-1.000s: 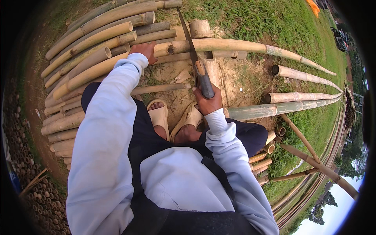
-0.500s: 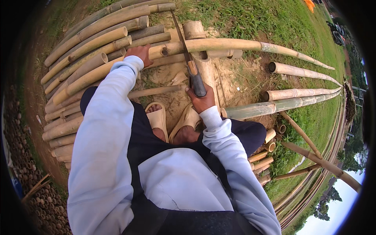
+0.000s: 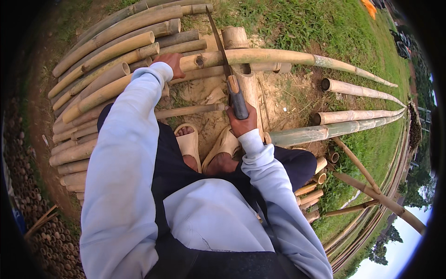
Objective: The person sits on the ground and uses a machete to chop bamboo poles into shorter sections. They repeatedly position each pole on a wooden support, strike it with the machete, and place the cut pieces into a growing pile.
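A long tan bamboo pole (image 3: 274, 56) runs across in front of me, over a short upright bamboo stump (image 3: 235, 37) and a split bamboo piece (image 3: 250, 86). My left hand (image 3: 172, 64) is closed over this pole, left of a dark knot on it. My right hand (image 3: 245, 122) is wrapped round the dark handle of a handsaw (image 3: 238, 103). Its long narrow blade crosses the pole just right of the knot and points away from me. Whether the teeth have cut into the bamboo cannot be made out.
Many bamboo poles (image 3: 100, 56) lie side by side at the left. A green pole (image 3: 325, 132) and paler ones stretch off to the right on grass. My sandalled feet (image 3: 187, 144) stand on bare soil. Cut bamboo ends (image 3: 310, 197) are stacked beside my right knee.
The view has shifted slightly. The saw still lies across the pole with little visible movement, and both hands keep their hold.
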Motion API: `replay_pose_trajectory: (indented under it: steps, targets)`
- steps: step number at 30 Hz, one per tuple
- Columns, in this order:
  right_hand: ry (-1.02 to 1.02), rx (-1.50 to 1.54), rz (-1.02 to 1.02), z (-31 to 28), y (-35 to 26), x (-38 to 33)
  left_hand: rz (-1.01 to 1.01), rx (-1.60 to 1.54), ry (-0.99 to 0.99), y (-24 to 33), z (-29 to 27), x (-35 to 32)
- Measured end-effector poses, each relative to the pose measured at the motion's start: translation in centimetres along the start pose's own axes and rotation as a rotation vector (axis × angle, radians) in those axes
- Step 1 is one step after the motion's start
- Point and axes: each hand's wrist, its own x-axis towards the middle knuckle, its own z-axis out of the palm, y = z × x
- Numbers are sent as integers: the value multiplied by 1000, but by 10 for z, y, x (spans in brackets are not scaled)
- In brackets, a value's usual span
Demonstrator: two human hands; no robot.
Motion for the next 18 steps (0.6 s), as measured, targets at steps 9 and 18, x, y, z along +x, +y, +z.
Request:
replay_pose_trajectory:
  steps: [9, 18]
  targets:
    - [-93, -2, 184, -88, -42, -194, -15, -38, -60, -15, 5, -1]
    - [-82, 15, 30, -6, -9, -1, 25, -68, -8, -18, 11, 10]
